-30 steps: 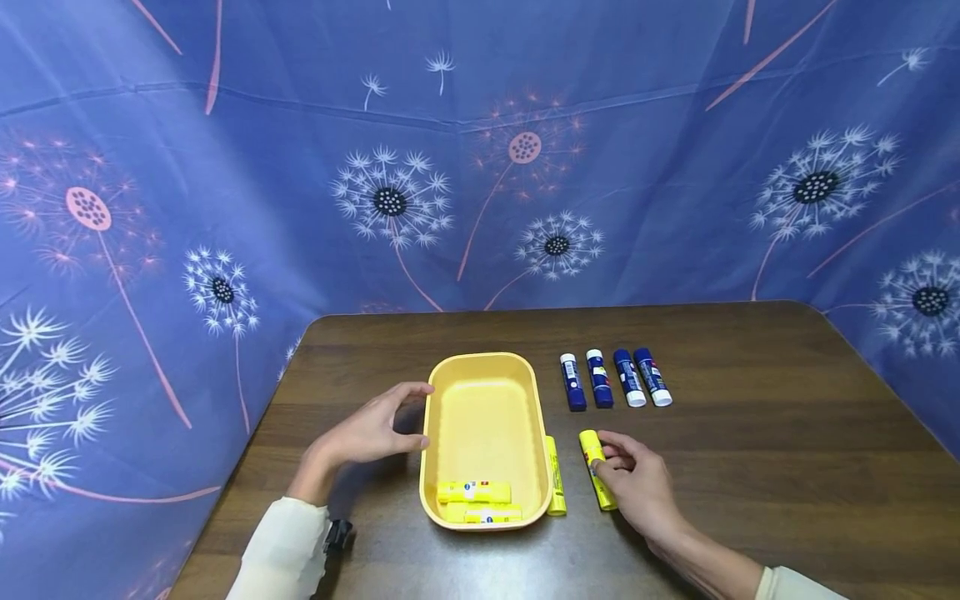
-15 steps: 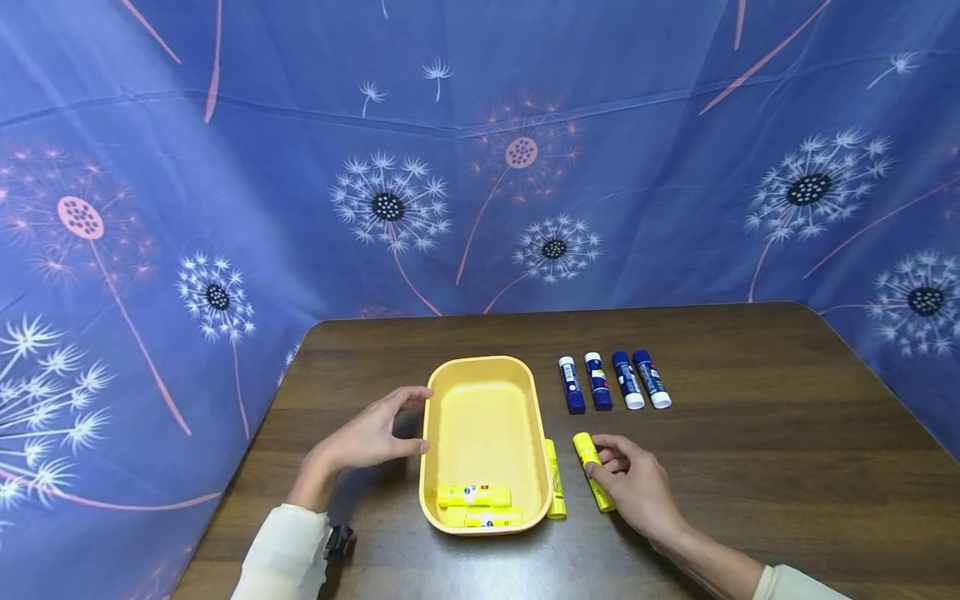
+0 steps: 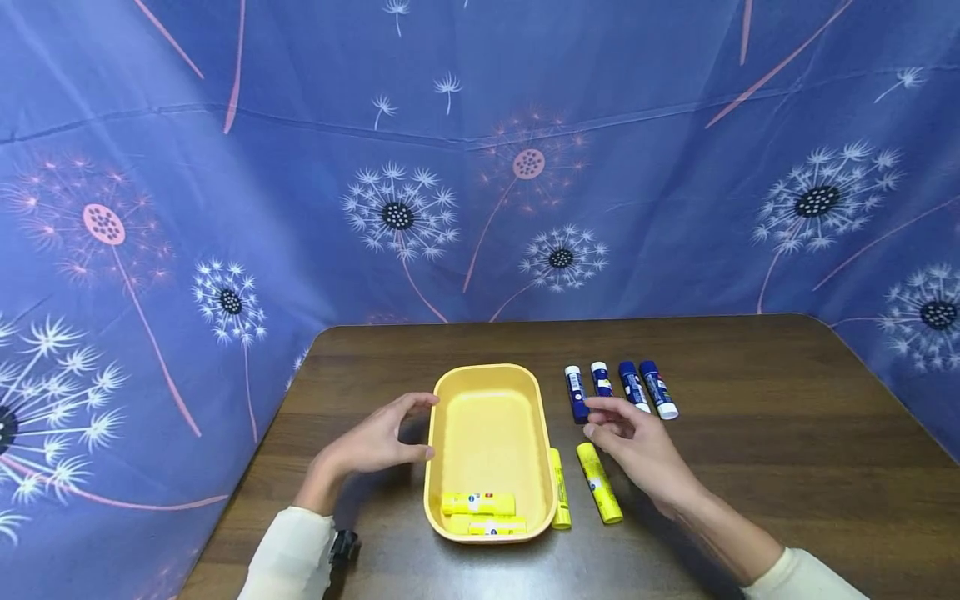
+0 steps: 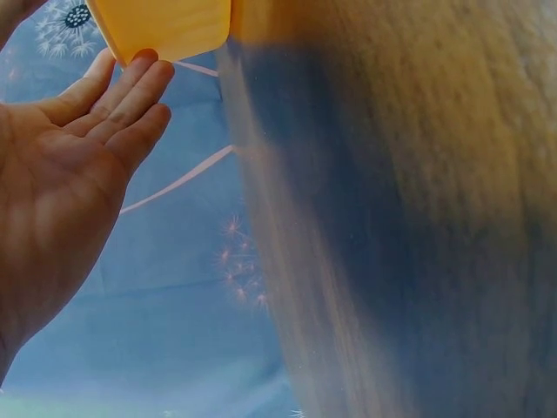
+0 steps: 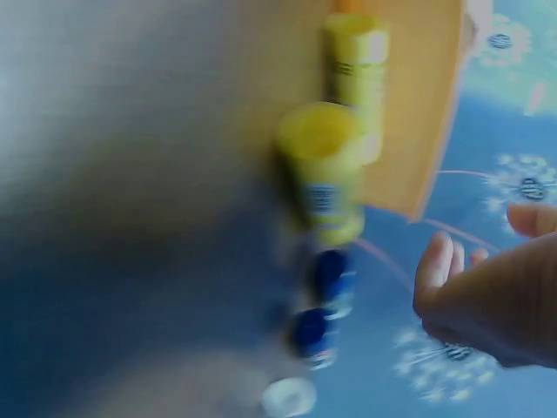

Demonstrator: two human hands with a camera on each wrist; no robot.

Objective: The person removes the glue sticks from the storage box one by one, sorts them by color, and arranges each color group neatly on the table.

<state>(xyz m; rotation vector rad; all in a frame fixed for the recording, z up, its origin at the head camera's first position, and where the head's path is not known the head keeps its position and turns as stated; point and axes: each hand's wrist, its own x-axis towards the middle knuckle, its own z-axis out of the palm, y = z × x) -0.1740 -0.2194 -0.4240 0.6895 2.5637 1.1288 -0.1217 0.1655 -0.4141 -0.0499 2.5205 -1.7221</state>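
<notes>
My left hand (image 3: 371, 440) is at the left wall of a yellow tray (image 3: 491, 433), thumb and fingertips right at the rim, fingers fairly straight in the left wrist view. Two yellow glue sticks (image 3: 480, 503) lie crosswise at the tray's near end. A third yellow glue stick (image 3: 560, 492) lies along the outside of its right wall, and another yellow glue stick (image 3: 599, 483) rests just right of that one. Above and right of this last stick hovers my right hand (image 3: 647, 454), holding nothing, its thumb and fingers apart. Its fingertips overlap the lower end of a blue glue stick (image 3: 575, 392).
Several blue-and-white glue sticks stand in a row of lying tubes behind the right hand, the rightmost blue glue stick (image 3: 658, 390) farthest from the tray. Brown wooden table (image 3: 787, 467) extends to the right. A blue dandelion-print cloth (image 3: 660, 167) hangs behind the table.
My right hand has let go of the yellow glue stick, which stays on the table, and moved away toward the blue ones. The left hand keeps its place at the tray.
</notes>
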